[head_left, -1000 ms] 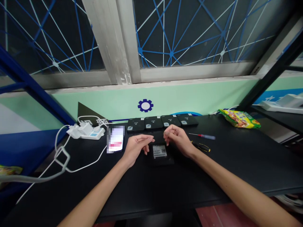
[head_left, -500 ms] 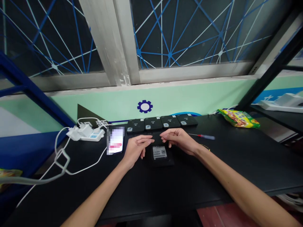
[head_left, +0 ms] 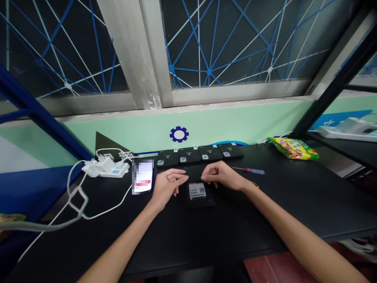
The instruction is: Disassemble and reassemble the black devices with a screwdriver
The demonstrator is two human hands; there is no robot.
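Observation:
A flat black box-like device (head_left: pixel 203 203) with a white printed label (head_left: pixel 197 190) lies on the black table in front of me. Just beyond its far left corner is my left hand (head_left: pixel 167 185), its fingers stretched to the right and the thumb a little apart from them. My right hand (head_left: pixel 221 175) is at the far right corner, fingers curled in and the tips pressed against the thumb. Whatever those fingertips pinch, if anything, is too dark and small to make out. Between the hands the surface is black on black, so edges there are unclear.
Several similar black devices (head_left: pixel 189 155) stand in a row along the wall. A lit phone (head_left: pixel 143 177) and a white power strip (head_left: pixel 113 169) with cables are to the left. To the right lie a screwdriver (head_left: pixel 253 171) and a yellow-green snack bag (head_left: pixel 294 148).
My right hand's fingers have curled closer together, with the fingertips lower against the thumb. The left hand has barely shifted. The view has turned slightly.

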